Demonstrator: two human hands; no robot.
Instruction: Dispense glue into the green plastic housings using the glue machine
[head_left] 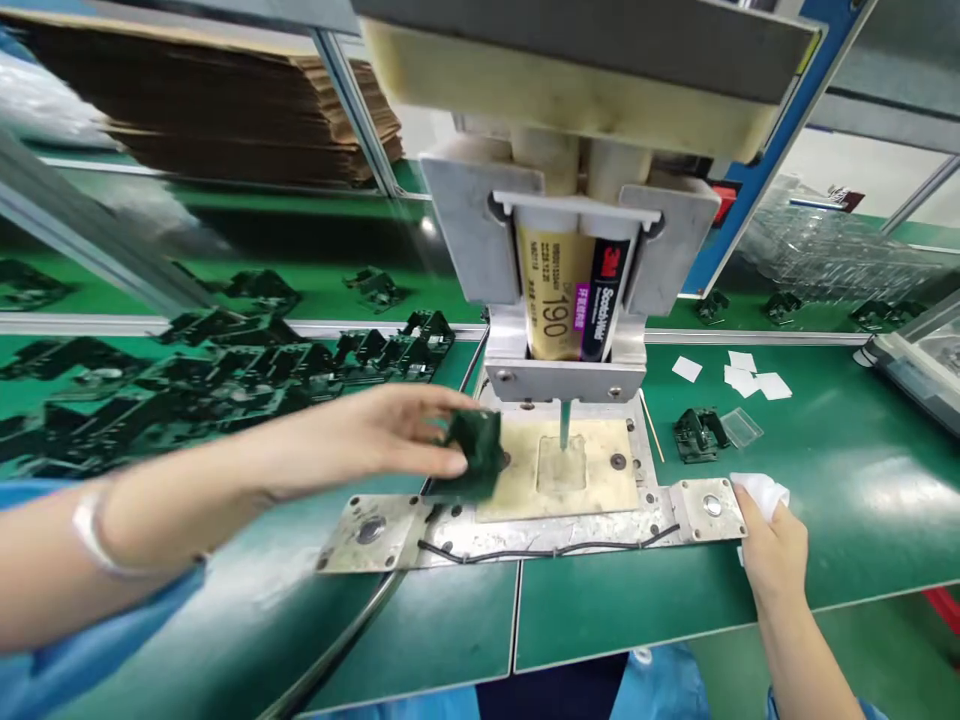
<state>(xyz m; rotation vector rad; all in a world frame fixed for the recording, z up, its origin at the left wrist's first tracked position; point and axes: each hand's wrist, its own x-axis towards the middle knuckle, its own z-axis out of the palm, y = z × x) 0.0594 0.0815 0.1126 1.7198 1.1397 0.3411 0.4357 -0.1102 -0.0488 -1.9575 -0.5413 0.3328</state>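
Note:
My left hand (390, 430) pinches a small dark green plastic part (474, 450) just left of the yellowish fixture plate (592, 495). Above that plate a glue dispenser holds a twin adhesive cartridge (574, 295), and its thin nozzle (564, 425) points down at the plate's shallow recess. My right hand (772, 550) rests on the green bench at the right end of the metal base plate (705, 505), closed on a white wipe (761, 490).
Many dark green parts (225, 375) lie spread over the left of the bench. One more part (697, 432), a clear cover (742, 427) and white squares (742, 375) lie to the right. Cardboard sheets (225, 110) are stacked at the back left, clear trays (825, 250) at the back right.

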